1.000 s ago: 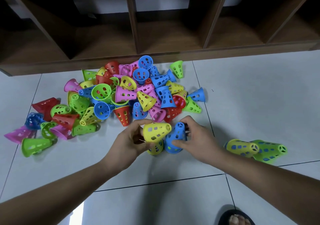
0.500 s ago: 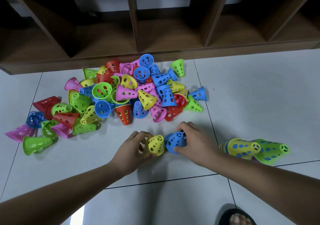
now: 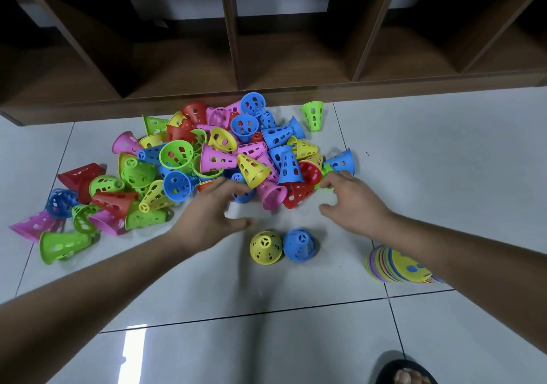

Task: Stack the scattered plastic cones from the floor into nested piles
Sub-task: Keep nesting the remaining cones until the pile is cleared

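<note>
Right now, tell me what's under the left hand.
The left hand, fingers spread and empty, hovers over the pile's near edge, covering part of a red cone and a blue cone. Whether it touches either is unclear.

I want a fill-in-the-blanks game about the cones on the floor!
1. Two cones stand upright alone near the person: a yellow cone and a ____ one beside it.
2. Both hands, left hand and right hand, reach toward the big ____ of cones.
3. The lone cone nearest the shelf, right of the heap, is ____.
4. Behind the cones stands a wooden ____.

Missing words: blue; pile; green; shelf
</note>
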